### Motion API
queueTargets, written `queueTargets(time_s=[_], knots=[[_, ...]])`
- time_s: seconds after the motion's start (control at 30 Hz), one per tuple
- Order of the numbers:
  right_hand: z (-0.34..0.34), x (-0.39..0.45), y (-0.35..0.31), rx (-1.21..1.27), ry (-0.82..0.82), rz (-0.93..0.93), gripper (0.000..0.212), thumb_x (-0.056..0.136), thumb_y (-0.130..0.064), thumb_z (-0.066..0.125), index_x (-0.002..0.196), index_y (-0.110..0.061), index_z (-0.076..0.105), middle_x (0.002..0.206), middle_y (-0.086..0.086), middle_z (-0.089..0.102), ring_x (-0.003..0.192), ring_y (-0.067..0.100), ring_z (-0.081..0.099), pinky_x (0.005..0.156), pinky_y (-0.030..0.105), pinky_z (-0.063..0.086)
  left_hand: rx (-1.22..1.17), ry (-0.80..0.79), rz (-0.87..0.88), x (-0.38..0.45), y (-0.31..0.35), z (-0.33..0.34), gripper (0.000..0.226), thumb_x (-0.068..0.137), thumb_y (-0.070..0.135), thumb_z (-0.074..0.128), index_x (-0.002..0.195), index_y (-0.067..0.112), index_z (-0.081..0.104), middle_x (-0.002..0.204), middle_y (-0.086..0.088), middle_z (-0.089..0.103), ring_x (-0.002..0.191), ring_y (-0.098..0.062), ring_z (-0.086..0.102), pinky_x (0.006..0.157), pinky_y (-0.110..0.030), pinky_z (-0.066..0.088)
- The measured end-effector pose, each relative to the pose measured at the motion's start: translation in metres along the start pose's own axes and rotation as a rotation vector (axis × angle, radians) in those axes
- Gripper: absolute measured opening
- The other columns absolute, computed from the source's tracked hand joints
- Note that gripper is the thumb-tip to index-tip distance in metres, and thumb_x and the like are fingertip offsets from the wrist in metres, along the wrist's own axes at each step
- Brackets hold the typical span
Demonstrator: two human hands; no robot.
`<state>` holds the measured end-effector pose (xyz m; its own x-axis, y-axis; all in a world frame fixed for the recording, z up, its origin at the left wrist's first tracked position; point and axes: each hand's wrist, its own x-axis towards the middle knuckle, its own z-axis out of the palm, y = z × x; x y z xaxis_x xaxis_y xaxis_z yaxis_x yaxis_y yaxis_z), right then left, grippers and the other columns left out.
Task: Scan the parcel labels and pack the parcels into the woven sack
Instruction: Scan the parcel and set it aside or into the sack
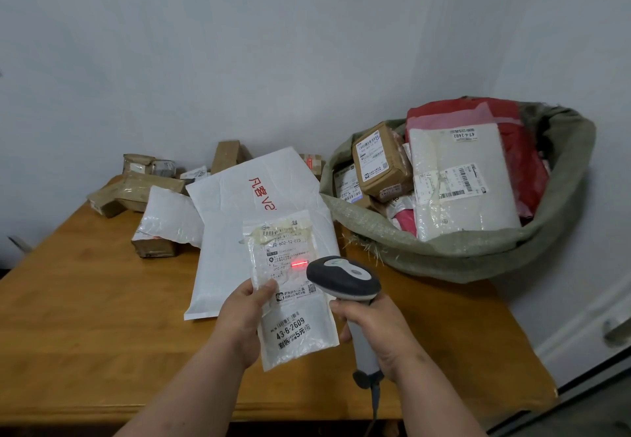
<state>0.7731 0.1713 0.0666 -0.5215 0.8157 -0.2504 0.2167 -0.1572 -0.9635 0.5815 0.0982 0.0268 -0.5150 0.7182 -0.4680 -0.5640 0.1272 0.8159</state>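
Left hand (239, 317) pinches the small clear-bagged parcel (290, 286) by its left edge, thumb over the front, grip closed on the film; right hand (379, 330) wraps the handle of the scanner (343, 281), fingers curled round it, head aimed at the label; red scan line (299, 263) sits on the label's mid-right, near a short printed strip, not across the larger barcode further down. Parcel is held above the counter (85, 317), in front of and left of the woven sack (478, 252), partly over the big white mailer (239, 204) lying flat beneath. Risks, as I judge them: the beam may miss the right code (two or more barcodes on this face, plus glossy wrinkled film that could throw glare), so a misread or no read is likely unless the scanner is tilted or pulled off a little; the one-sided pinch lets the soft bag sag or twist; the sack is already heaped to its rim with boxes and mailers, so a light packet dropped on top could slide off toward the counter edge. Parcel's long axis runs near-to-far, leaning slightly left at the far end; label face up toward the camera, text upright to the holder; more unscanned boxes (136, 190) wait left of the sack, by the wall.
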Motion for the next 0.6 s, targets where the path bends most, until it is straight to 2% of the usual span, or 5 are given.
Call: queueTargets(time_s=[0.13, 0.23, 0.33, 0.5, 0.6], knots=[[-0.004, 0.004, 0.002, -0.005, 0.001, -0.005, 0.018, 0.081, -0.023, 0.078, 0.087, -0.040, 0.074, 0.075, -0.002, 0.072, 0.061, 0.016, 0.065, 0.085, 0.046, 0.058, -0.007, -0.005, -0.007, 0.001, 0.000, 0.006, 0.019, 0.096, 0.014, 0.062, 0.115, 0.011, 0.066, 0.103, -0.014, 0.076, 0.092, -0.037, 0.073, 0.074, -0.051, 0.058], [-0.007, 0.009, 0.001, -0.005, 0.017, -0.012, 0.018, 0.082, -0.022, 0.078, 0.088, -0.040, 0.075, 0.085, 0.005, 0.074, 0.065, 0.017, 0.067, 0.085, 0.045, 0.057, -0.007, -0.010, -0.008, 0.004, 0.001, 0.011, 0.020, 0.096, 0.013, 0.061, 0.116, 0.010, 0.065, 0.103, -0.016, 0.075, 0.095, -0.040, 0.071, 0.081, -0.057, 0.057], [-0.008, 0.017, 0.000, 0.013, 0.076, -0.005, 0.013, 0.081, -0.025, 0.079, 0.090, -0.034, 0.075, 0.087, -0.003, 0.076, 0.066, 0.014, 0.069, 0.079, 0.038, 0.055, -0.019, -0.008, -0.017, 0.012, 0.005, 0.015, 0.021, 0.096, 0.013, 0.061, 0.117, 0.011, 0.065, 0.104, -0.016, 0.075, 0.099, -0.042, 0.070, 0.088, -0.063, 0.053], [-0.008, 0.041, -0.014, 0.078, 0.169, -0.013, 0.023, 0.076, -0.034, 0.080, 0.097, -0.029, 0.072, 0.080, -0.009, 0.075, 0.064, 0.007, 0.069, 0.075, 0.034, 0.047, -0.029, -0.026, -0.003, 0.040, 0.028, 0.031, 0.020, 0.099, 0.008, 0.055, 0.116, 0.011, 0.064, 0.104, -0.015, 0.075, 0.097, -0.039, 0.071, 0.079, -0.054, 0.058], [-0.012, 0.059, -0.024, 0.096, 0.271, -0.025, 0.023, 0.081, -0.030, 0.080, 0.101, -0.029, 0.068, 0.074, -0.008, 0.073, 0.062, 0.002, 0.068, 0.068, 0.028, 0.042, -0.002, -0.062, 0.039, 0.059, 0.051, 0.051, 0.026, 0.097, 0.000, 0.051, 0.116, 0.011, 0.064, 0.109, -0.016, 0.074, 0.102, -0.039, 0.069, 0.083, -0.052, 0.057]])
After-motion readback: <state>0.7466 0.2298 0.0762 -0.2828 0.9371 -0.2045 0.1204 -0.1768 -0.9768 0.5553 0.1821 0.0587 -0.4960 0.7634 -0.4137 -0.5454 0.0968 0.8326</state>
